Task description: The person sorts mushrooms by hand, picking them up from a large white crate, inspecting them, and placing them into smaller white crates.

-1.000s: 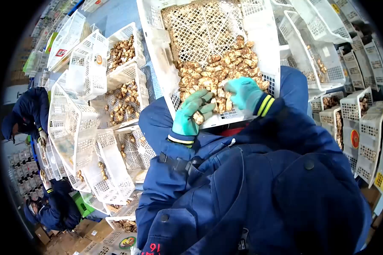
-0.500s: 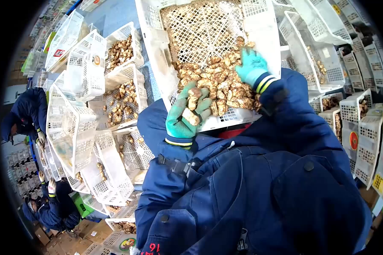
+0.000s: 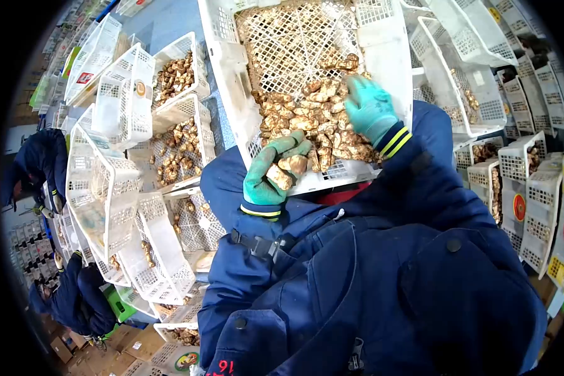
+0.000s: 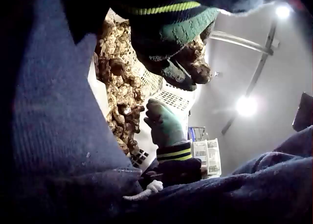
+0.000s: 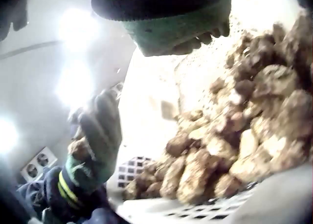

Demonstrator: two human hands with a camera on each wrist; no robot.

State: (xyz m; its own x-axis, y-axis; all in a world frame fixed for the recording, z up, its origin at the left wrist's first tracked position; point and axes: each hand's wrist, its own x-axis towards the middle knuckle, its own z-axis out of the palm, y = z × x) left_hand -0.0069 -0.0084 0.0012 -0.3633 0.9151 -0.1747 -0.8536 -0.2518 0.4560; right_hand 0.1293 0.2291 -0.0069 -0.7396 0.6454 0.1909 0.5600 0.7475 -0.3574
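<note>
A large white plastic crate (image 3: 385, 37) rests tilted on the person's lap, and a pile of brown-and-cream mushrooms (image 3: 307, 119) fills its near half. At the crate's near left corner, the gloved left hand (image 3: 266, 175) holds a couple of stubby mushrooms (image 3: 279, 177) against its palm, fingers bent round them. Dark mushroom caps (image 4: 199, 62) stick out past its fingers in the left wrist view. The gloved right hand (image 3: 371, 109) lies over the right side of the pile, back of the hand up, its loosely bent fingertips among the mushrooms.
White crates with smaller loads of mushrooms (image 3: 182, 147) stand along the left. More crates (image 3: 460, 81) are stacked at the right, close to the right arm. Two people in dark blue jackets (image 3: 34, 166) work at the far left.
The left hand has turned and curled further round its mushrooms. The right hand moved up and right across the pile, then slightly back left; a mushroom now lies farther up the crate floor.
</note>
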